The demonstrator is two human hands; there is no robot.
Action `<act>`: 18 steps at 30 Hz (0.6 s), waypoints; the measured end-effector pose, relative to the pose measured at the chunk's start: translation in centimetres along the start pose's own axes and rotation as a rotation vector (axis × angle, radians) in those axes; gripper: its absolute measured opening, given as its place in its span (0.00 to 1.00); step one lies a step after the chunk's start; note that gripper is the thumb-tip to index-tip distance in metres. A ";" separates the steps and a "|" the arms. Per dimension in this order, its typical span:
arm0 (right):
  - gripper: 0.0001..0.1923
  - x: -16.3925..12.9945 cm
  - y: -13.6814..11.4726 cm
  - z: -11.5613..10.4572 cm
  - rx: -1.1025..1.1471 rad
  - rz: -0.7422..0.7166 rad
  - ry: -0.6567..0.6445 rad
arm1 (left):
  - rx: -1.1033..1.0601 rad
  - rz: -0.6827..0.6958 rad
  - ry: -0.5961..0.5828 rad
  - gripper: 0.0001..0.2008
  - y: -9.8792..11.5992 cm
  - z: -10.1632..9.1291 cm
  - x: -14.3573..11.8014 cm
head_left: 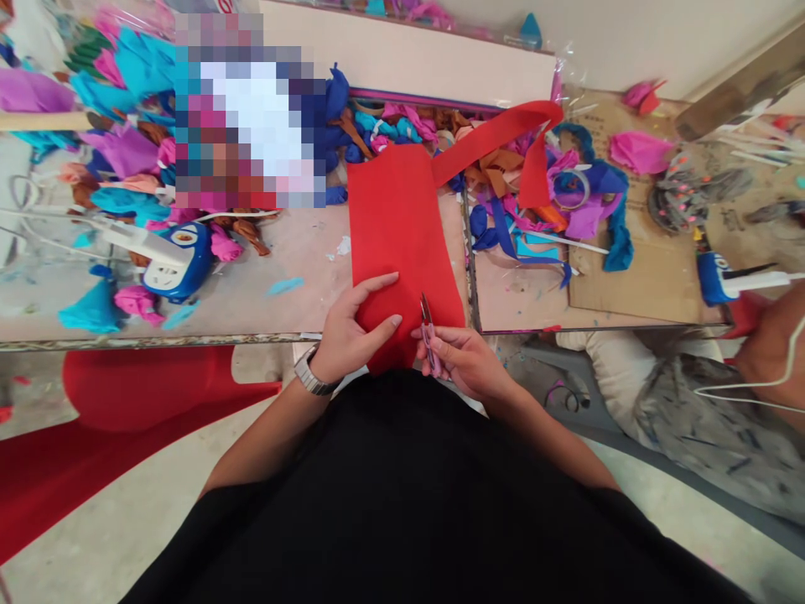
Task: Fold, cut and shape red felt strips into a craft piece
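Note:
A long strip of red felt fabric [396,226] lies on the worktable [264,294] and hangs over its front edge toward me. My left hand [352,331] presses flat on the fabric's near end, fingers spread, a metal watch on the wrist. My right hand [462,356] grips small purple-handled thread snips [428,331], whose blades point up at the fabric's right edge. A narrower red strip [503,134] curls away from the fabric's far right corner.
Heaps of coloured fabric scraps [126,151] cover the table's back. A blue-and-white power strip [173,264] lies left, a glue gun [723,277] right. Another person's arm and clothing [723,403] are at right. Red fabric [113,403] drapes on the floor at left.

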State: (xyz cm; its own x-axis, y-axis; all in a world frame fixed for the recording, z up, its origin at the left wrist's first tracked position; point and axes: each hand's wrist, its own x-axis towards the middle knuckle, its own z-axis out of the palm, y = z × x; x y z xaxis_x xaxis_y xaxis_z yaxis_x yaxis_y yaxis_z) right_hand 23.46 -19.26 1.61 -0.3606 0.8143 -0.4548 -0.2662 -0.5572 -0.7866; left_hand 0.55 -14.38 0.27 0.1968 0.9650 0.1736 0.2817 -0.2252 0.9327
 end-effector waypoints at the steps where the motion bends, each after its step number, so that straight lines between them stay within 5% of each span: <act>1: 0.21 0.0 -0.2 0.0 -0.004 0.005 -0.003 | 0.013 0.007 0.000 0.28 0.0 0.0 -0.1; 18: 0.23 -0.4 -1.4 -0.5 0.071 0.067 0.019 | 0.122 0.106 0.051 0.33 -0.2 0.3 -0.9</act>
State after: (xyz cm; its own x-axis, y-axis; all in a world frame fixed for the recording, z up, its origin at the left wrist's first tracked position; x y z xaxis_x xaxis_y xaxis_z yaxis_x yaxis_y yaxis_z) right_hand 24.43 -18.66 2.68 -0.3632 0.7772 -0.5139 -0.3050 -0.6203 -0.7226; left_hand 0.65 -15.29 -0.16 0.1846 0.9398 0.2877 0.3742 -0.3379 0.8636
